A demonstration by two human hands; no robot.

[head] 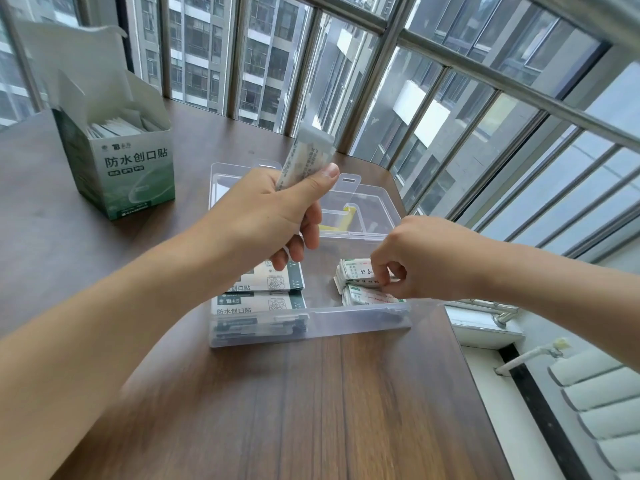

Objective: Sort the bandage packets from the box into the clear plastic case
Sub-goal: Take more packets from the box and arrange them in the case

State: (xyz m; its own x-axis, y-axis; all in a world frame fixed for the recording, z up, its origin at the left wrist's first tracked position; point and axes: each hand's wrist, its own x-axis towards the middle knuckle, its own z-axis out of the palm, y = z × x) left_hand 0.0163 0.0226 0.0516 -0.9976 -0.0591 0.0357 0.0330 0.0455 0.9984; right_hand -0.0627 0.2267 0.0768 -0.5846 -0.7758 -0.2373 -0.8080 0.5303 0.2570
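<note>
Beside a barred balcony window, the brown wood-grain counter point(311, 410) carries everything. A thin stack of white paper bandage packets point(306, 157) stands upright in the left hand point(273, 209), its fingers clenched round it above the clear plastic case point(311, 325). The right hand point(419, 258) pinches at the small white packets point(356, 277) already lying in the case's right side; larger green-and-white packets point(263, 296) fill the left. Behind stands the open green-and-white cardboard box point(135, 168), with more packets inside. Mid-sort, I'd say: next, the held stack wants lowering flat beside the others.
</note>
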